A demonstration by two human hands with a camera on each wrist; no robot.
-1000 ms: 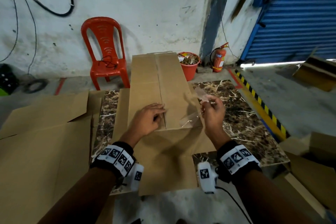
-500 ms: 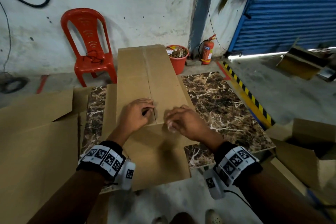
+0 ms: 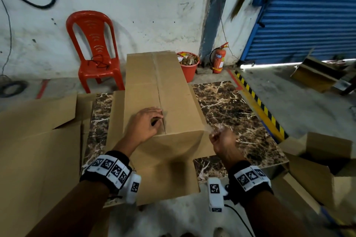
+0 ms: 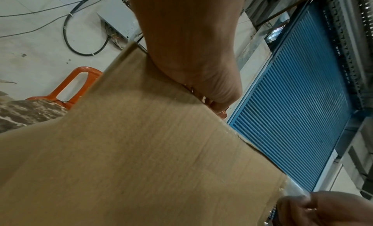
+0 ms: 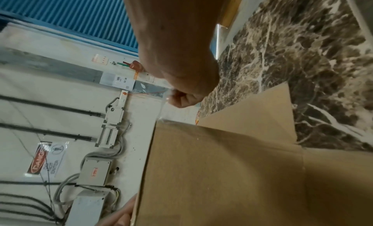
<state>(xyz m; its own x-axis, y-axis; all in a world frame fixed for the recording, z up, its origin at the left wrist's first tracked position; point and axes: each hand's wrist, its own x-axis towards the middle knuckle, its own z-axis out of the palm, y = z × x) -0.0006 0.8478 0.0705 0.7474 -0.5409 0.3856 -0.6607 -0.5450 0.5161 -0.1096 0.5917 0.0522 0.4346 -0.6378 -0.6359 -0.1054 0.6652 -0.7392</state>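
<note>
A long brown cardboard box [image 3: 173, 102] lies on a dark marble table [image 3: 227, 106], its top seam running away from me. My left hand [image 3: 148, 123] rests on the box top beside the seam near the front edge, fingers bent, tips on the cardboard. My right hand [image 3: 221, 140] is just off the box's near right corner and pinches a strip of clear tape [image 3: 216, 128]. The strip runs to that corner, as the tape [image 5: 167, 98] shows in the right wrist view. In the left wrist view, the left hand [image 4: 197, 73] hides its own fingers.
Flattened cardboard sheets [image 3: 38, 140] lie left of the table, and open cartons [image 3: 317, 159] stand at the right. Behind the box are a red plastic chair [image 3: 94, 50], a red bucket [image 3: 187, 65] and a fire extinguisher [image 3: 217, 59]. A blue roller shutter [image 3: 308, 15] is at far right.
Half a second ago my right hand was on the box top beside the left hand. It has moved right, past the near corner, with the tape. My left hand has stayed put.
</note>
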